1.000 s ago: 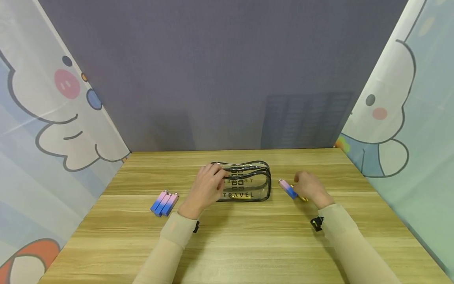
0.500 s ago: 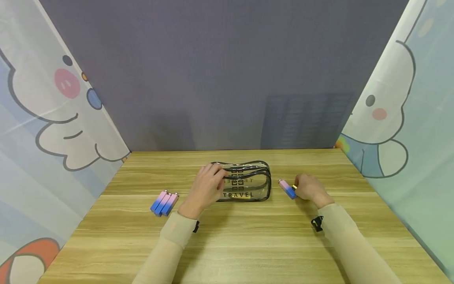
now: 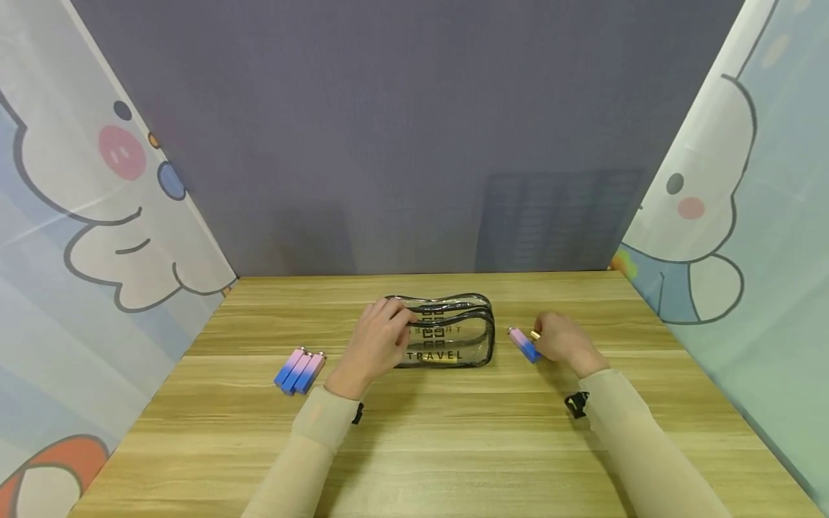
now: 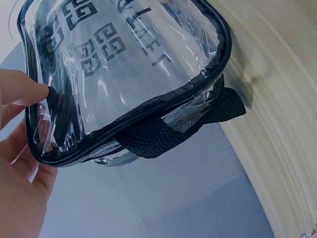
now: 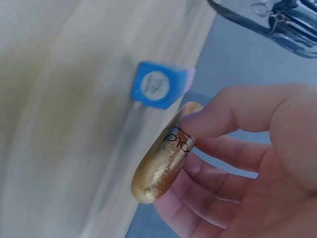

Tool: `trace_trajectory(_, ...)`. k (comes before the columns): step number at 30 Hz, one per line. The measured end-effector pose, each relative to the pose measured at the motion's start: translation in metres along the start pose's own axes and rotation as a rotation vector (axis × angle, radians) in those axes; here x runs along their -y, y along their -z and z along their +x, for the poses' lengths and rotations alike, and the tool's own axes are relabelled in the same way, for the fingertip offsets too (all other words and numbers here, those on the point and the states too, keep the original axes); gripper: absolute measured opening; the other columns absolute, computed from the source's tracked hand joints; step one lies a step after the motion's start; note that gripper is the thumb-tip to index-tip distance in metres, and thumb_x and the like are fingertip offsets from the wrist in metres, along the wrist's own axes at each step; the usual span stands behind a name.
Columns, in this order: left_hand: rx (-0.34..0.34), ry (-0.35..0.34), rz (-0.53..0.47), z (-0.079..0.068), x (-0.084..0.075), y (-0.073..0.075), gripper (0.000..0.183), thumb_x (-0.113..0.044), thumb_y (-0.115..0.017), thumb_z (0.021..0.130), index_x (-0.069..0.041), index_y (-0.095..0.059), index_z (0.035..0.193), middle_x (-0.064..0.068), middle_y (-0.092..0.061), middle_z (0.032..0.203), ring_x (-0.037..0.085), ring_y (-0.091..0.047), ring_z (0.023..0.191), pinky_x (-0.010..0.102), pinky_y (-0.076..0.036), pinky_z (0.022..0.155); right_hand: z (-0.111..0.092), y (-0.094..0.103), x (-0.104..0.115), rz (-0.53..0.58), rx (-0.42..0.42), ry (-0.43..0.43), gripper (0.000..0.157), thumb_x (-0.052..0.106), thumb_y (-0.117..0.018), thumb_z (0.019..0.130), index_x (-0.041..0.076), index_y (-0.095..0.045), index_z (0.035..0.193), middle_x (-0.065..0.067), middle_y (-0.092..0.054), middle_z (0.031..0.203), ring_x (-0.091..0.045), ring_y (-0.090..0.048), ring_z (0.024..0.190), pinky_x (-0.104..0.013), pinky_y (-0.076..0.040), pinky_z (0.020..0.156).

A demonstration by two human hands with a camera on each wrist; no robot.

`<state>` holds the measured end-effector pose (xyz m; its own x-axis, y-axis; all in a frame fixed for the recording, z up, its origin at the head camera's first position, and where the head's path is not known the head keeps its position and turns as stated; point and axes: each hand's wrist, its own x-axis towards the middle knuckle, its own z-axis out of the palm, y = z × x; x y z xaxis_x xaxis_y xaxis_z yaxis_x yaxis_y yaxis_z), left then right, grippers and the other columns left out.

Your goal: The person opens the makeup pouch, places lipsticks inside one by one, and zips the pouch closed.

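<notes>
A clear toiletry bag point(image 3: 447, 345) with black piping and the word TRAVEL stands mid-table. My left hand point(image 3: 382, 337) pinches its upper left edge; in the left wrist view the thumb point(image 4: 25, 89) presses the clear side and the fingers lie behind the rim. To the right of the bag, my right hand point(image 3: 562, 339) holds a small gold capsule-shaped tube point(image 5: 163, 166) with dark lettering between thumb and fingers. A pink-to-blue stick-shaped case point(image 3: 523, 344) lies just left of that hand; its blue end point(image 5: 154, 85) bears a round white label.
Several matching pink-to-blue stick cases point(image 3: 300, 371) lie side by side at the left of the wooden table point(image 3: 447, 446). A grey panel point(image 3: 401, 144) rises behind, with cartoon-printed curtains point(image 3: 699, 201) on both sides.
The right hand has taken hold of the gold tube, which was lying beside the stick case, and shifted slightly left with it. The left hand and bag have stayed still.
</notes>
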<state>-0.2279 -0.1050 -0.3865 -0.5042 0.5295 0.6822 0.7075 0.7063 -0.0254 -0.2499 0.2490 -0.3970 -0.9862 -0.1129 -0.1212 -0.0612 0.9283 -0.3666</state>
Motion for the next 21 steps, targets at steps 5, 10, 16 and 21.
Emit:
trace_trajectory(5,0.011,0.007,-0.001,0.001,0.000,0.001,0.023,0.004,-0.076,0.079,-0.010,-0.073,0.098,0.002,-0.063,0.094,0.021,-0.055,0.084,0.033,-0.043,0.072,-0.001,0.004,0.011,0.005,-0.008,0.006,0.031,0.018,-0.067,0.094,-0.006,-0.064,0.114,-0.018,-0.068,0.104,-0.023,-0.059,0.076,-0.037,-0.049,0.063)
trace_trajectory(10,0.008,0.005,0.004,0.001,-0.001,0.001,0.023,0.004,-0.076,0.079,-0.010,-0.072,0.098,0.002,-0.063,0.095,0.022,-0.055,0.085,0.034,-0.043,0.073,-0.002,0.005,0.019,0.011,-0.019,0.031,0.035,0.027,-0.068,0.097,-0.003,-0.065,0.113,-0.012,-0.067,0.095,-0.022,-0.060,0.076,-0.040,-0.050,0.067)
trace_trajectory(16,0.012,0.006,0.006,0.000,-0.001,0.001,0.024,0.003,-0.076,0.079,-0.010,-0.072,0.098,0.002,-0.063,0.094,0.022,-0.056,0.084,0.034,-0.043,0.072,-0.001,0.001,0.022,0.057,-0.026,0.072,0.036,0.031,-0.069,0.097,-0.001,-0.065,0.113,-0.008,-0.066,0.093,-0.021,-0.062,0.079,-0.044,-0.052,0.072)
trace_trajectory(21,0.017,0.010,-0.001,0.000,-0.001,0.002,0.024,0.004,-0.076,0.079,-0.010,-0.072,0.098,0.002,-0.063,0.095,0.023,-0.056,0.086,0.035,-0.044,0.074,-0.001,-0.001,0.025,0.112,-0.070,0.122,0.031,0.022,-0.071,0.094,-0.002,-0.064,0.112,-0.014,-0.065,0.098,-0.024,-0.063,0.082,-0.042,-0.053,0.072)
